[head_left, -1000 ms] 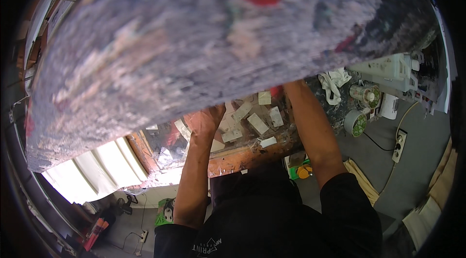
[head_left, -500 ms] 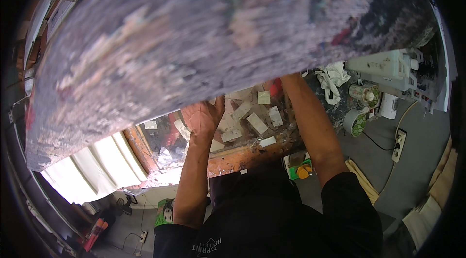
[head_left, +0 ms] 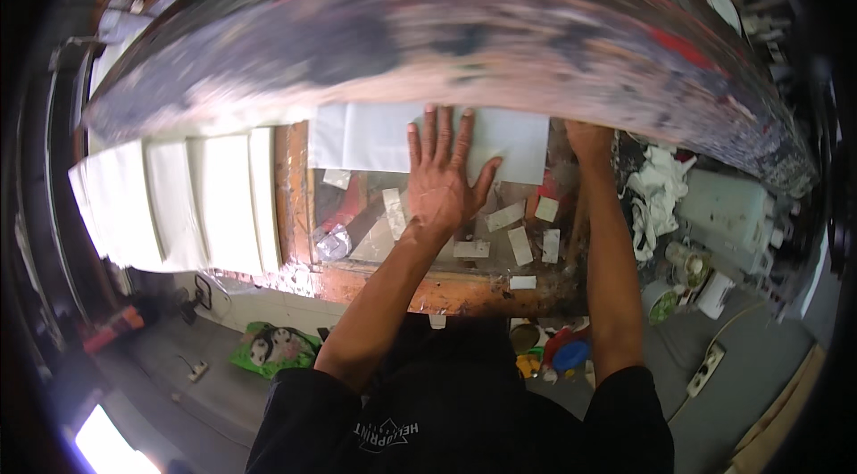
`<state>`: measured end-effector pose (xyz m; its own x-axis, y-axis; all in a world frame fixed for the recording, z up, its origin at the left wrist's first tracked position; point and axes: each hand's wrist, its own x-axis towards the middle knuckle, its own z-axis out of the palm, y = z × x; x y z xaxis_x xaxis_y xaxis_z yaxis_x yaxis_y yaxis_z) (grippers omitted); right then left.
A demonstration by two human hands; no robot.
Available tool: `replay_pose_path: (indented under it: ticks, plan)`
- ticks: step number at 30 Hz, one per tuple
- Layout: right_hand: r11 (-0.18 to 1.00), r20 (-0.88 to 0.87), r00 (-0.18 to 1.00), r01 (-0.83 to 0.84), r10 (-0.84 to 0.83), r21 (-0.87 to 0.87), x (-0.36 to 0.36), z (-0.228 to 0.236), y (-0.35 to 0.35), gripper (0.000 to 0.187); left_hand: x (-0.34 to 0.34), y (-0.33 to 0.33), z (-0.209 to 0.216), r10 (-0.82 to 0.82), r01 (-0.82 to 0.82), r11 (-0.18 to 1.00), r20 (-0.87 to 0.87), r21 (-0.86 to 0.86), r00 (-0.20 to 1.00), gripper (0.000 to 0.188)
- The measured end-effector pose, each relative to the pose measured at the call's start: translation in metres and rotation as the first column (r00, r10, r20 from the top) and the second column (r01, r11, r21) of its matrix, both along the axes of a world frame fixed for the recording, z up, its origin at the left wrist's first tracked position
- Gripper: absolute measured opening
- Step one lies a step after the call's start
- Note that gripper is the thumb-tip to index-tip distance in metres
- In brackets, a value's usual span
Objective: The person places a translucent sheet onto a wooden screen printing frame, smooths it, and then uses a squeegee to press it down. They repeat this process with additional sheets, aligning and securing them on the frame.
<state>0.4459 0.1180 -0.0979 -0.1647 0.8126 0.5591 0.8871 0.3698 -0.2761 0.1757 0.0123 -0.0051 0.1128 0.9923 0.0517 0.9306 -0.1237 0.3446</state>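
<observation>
My left hand [head_left: 441, 184] lies flat, fingers spread and stretched out, on a thin pale sheet [head_left: 357, 142]. That sheet rests on the work board [head_left: 375, 184], its far part covered from sight by a large paint-stained frame [head_left: 428, 50] raised above the board. At the board's right side is my right hand [head_left: 587, 140], just under the frame's near edge. Its fingers are mostly hidden there, so what it holds or touches cannot be made out. Several small pale tape pieces [head_left: 520, 245] stick to the board near my left wrist.
Folded white sheets [head_left: 201, 202] are stacked at the left. A crumpled white cloth [head_left: 659, 193], a translucent container [head_left: 725, 211] and an open tin [head_left: 661, 300] stand to the right. A power strip [head_left: 705, 371] lies on the floor, and a green bag [head_left: 275, 349] sits below the board.
The stained frame now sits higher in the view, uncovering more of the board and the pale sheet. My left hand has moved right and lies fully spread on that sheet.
</observation>
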Motion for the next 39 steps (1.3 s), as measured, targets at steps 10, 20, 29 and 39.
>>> replay_pose_path:
  ticks: [10,20,29,39]
  plan:
    - [0.963,-0.390,0.921,-0.107,0.002,-0.249,-0.024,0.067,0.006,0.018,0.001,-0.001,0.000,0.011,-0.018,0.999,0.149,0.048,0.989,0.075]
    - [0.938,-0.418,0.908,-0.110,-0.040,-0.329,-0.025,0.074,0.005,0.013,0.001,-0.003,-0.002,0.004,-0.008,1.000,0.147,0.026,0.989,0.073]
    - [0.947,-0.386,0.922,-0.096,-0.032,-0.307,-0.027,0.075,0.003,0.013,-0.001,-0.003,0.000,0.006,-0.012,0.999,0.163,0.036,0.987,0.072]
    - [0.932,-0.379,0.922,-0.069,-0.076,-0.355,-0.029,0.078,0.001,0.013,-0.001,-0.003,0.005,0.022,-0.024,1.000,0.153,0.010,0.988,0.072]
